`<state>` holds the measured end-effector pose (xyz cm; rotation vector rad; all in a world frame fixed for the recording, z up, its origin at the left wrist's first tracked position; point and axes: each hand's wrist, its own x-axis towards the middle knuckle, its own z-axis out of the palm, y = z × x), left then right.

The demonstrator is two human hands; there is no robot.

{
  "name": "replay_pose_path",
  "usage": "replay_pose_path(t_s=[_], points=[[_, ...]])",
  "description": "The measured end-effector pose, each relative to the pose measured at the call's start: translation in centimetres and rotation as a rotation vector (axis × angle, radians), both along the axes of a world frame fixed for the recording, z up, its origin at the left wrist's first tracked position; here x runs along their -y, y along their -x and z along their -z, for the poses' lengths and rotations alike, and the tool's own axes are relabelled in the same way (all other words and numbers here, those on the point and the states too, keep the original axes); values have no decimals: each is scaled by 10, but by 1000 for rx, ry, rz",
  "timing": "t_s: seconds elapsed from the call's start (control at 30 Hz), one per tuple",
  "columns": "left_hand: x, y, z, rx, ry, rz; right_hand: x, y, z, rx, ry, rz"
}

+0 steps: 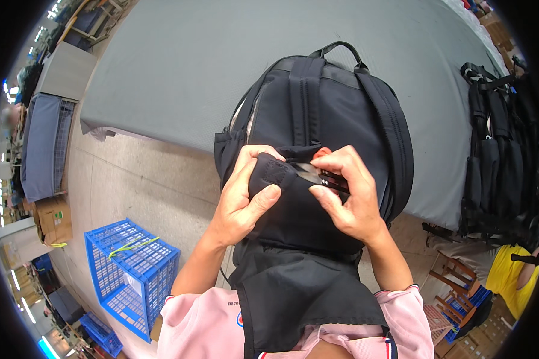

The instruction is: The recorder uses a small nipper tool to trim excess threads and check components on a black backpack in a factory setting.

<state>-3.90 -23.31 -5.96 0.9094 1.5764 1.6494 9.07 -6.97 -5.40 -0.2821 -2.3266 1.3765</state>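
A black backpack [341, 113] lies in front of me, its top handle away from me and its shoulder straps facing up. My left hand [245, 200] is closed on the stitched end of a black shoulder strap [273, 172], thumb on top and fingers behind. Close beside it, my right hand [350, 194] grips what look like small black-handled thread snips [334, 180]. Their pale metal part meets the strap's edge. Something orange-red shows by the right index finger. The fingers partly hide the snips and the strap edge.
A grey-covered table [173, 72] supports the upper backpack. More black bags [497, 137] are piled at its right edge. On the floor to the left stands a blue plastic crate [132, 275]. A person in yellow [512, 278] is at the right, near wooden stools [458, 272].
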Motion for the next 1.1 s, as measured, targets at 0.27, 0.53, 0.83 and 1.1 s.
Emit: replay_pose_path(t_s=[0.27, 0.53, 0.83, 1.1], points=[[0, -6, -4, -116, 12, 50, -6, 9, -6, -109, -248, 1], [6, -7, 0, -92, 13, 28, 3, 0, 0, -168, -255, 73], [7, -7, 0, -65, 5, 57, 6, 4, -6, -129, -265, 36], [7, -6, 4, -52, -6, 74, 0, 4, -6, -119, -244, 14]])
